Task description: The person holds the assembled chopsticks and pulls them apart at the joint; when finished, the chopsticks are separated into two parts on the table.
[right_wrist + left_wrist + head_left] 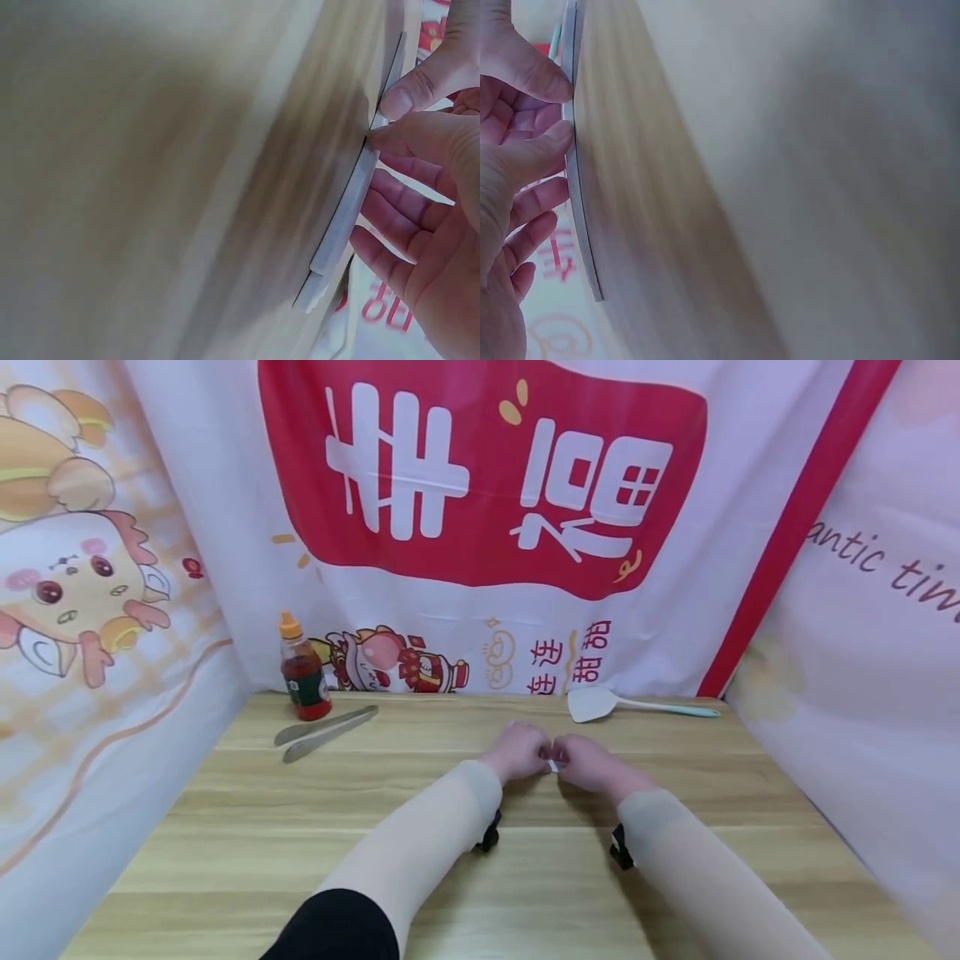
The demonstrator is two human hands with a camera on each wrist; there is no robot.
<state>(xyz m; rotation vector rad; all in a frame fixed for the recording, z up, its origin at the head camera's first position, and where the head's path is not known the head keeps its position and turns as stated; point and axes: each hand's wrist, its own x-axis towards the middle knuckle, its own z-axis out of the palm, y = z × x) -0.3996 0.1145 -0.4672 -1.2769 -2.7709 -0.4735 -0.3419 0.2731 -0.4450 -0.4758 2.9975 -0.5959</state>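
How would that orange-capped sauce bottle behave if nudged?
The sauce bottle might tip if pushed near its cap, being tall and narrow. It likely has some weight, since red sauce shows inside. Toppled, its rounded body could roll.

From above, the left hand (pixel 521 750) and right hand (pixel 591 763) hide all but a pale scrap of the strip (pixel 349 206) between them, and I find the label (pixel 304 689) on the bottle (pixel 303 670) to their left too small to read.
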